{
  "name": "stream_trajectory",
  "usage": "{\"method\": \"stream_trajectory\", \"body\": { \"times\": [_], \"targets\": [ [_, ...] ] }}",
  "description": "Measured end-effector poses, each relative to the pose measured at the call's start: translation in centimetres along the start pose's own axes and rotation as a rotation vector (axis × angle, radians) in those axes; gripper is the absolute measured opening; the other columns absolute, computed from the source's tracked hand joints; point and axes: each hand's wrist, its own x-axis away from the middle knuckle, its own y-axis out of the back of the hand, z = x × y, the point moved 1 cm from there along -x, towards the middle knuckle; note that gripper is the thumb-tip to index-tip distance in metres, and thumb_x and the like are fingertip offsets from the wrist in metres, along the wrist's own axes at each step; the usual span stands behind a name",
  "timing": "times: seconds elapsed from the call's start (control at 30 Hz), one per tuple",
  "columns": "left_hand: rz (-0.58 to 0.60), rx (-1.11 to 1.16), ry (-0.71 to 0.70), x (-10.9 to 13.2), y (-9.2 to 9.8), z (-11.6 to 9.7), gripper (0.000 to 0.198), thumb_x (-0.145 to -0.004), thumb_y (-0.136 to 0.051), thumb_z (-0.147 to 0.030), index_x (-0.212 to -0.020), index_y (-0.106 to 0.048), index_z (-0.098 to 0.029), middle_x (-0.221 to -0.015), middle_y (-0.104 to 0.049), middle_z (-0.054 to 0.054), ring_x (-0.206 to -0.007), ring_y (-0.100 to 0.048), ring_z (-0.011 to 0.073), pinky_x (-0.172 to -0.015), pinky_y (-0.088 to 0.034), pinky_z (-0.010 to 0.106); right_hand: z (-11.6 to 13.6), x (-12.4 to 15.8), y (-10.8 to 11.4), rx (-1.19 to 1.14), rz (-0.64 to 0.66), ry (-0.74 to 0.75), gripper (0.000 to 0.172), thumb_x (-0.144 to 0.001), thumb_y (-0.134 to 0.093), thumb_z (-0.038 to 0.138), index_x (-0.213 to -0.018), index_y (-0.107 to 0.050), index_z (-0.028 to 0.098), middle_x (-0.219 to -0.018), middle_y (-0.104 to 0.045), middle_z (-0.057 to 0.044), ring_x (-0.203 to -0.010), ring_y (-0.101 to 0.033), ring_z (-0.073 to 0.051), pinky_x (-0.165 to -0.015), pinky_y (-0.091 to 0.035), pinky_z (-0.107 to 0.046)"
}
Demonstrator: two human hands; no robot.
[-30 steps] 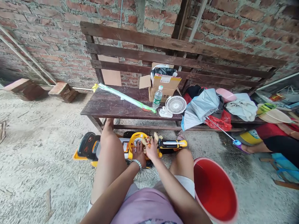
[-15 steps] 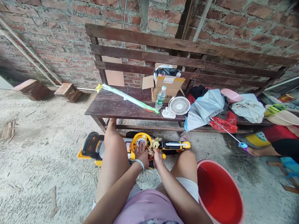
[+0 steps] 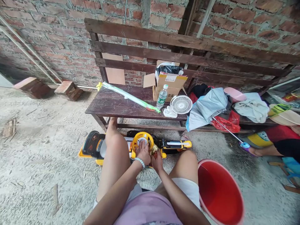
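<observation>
A yellow and black ride-on toy vehicle (image 3: 100, 163) lies across the floor between my knees. My left hand (image 3: 143, 153), with a beaded bracelet at its wrist, rests on the toy's yellow steering wheel (image 3: 135, 141), fingers stretched over the pale hub. Close beside it, my right hand (image 3: 157, 161) is closed on a crumpled yellowish cloth (image 3: 154, 148), at the right side of the wheel. Part of the cloth is hidden by my fingers.
A red bucket (image 3: 221, 193) stands by my right knee. The wooden bench (image 3: 103, 104) ahead carries a water bottle (image 3: 162, 96), white fan (image 3: 181, 104), cardboard box (image 3: 172, 83) and silver umbrella (image 3: 208, 104). Another person's leg (image 3: 264, 151) is at far right.
The cloth shows less now, bunched lower in my right hand, which has shifted slightly. My left hand stays on the wheel, a little higher. The view has shifted slightly.
</observation>
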Motion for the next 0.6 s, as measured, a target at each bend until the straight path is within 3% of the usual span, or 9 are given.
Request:
{"method": "stream_trajectory", "body": {
  "times": [0.1,0.2,0.37,0.6],
  "targets": [
    [-0.013,0.019,-0.006,0.0,0.0,0.0,0.078,-0.091,-0.047,-0.019,-0.168,-0.041,-0.012,-0.184,-0.014,0.015,-0.172,-0.009,0.0343,-0.135,-0.021,0.063,0.0,-0.1,0.8,0.061,-0.033,0.062,0.06,-0.093,-0.048,0.032,-0.151,-0.057,0.016,-0.158,-0.059,-0.02,-0.153,-0.048,-0.032,-0.127,-0.038,-0.056],
    [-0.015,0.024,-0.019,0.0,0.1,-0.1,0.073,-0.093,-0.048,-0.022,-0.165,-0.047,-0.012,-0.184,-0.014,0.017,-0.171,-0.01,0.0366,-0.134,-0.024,0.064,0.1,-0.6,0.6,0.121,-0.022,0.027,0.072,-0.091,-0.054,0.034,-0.16,-0.047,0.017,-0.169,-0.046,-0.02,-0.162,-0.035,-0.034,-0.13,-0.034,-0.058],
    [0.021,0.016,-0.017,0.1,0.5,-0.4,0.071,-0.095,-0.046,-0.025,-0.165,-0.047,-0.011,-0.184,-0.012,0.017,-0.171,-0.008,0.0381,-0.134,-0.024,0.063,-0.8,-1.5,-0.1,0.068,0.045,-0.103,0.082,-0.087,-0.056,0.031,-0.166,-0.04,0.015,-0.17,-0.043,-0.02,-0.16,-0.038,-0.034,-0.128,-0.039,-0.056],
    [0.013,-0.029,-0.016,-0.2,0.1,-0.6,0.075,-0.092,-0.05,-0.023,-0.166,-0.047,-0.013,-0.184,-0.01,0.017,-0.171,-0.005,0.0397,-0.133,-0.024,0.065,-0.7,-1.2,0.8,0.252,0.241,0.013,0.075,-0.092,-0.063,0.037,-0.163,-0.049,0.017,-0.165,-0.05,-0.019,-0.157,-0.041,-0.036,-0.129,-0.038,-0.056]
  ]
}}
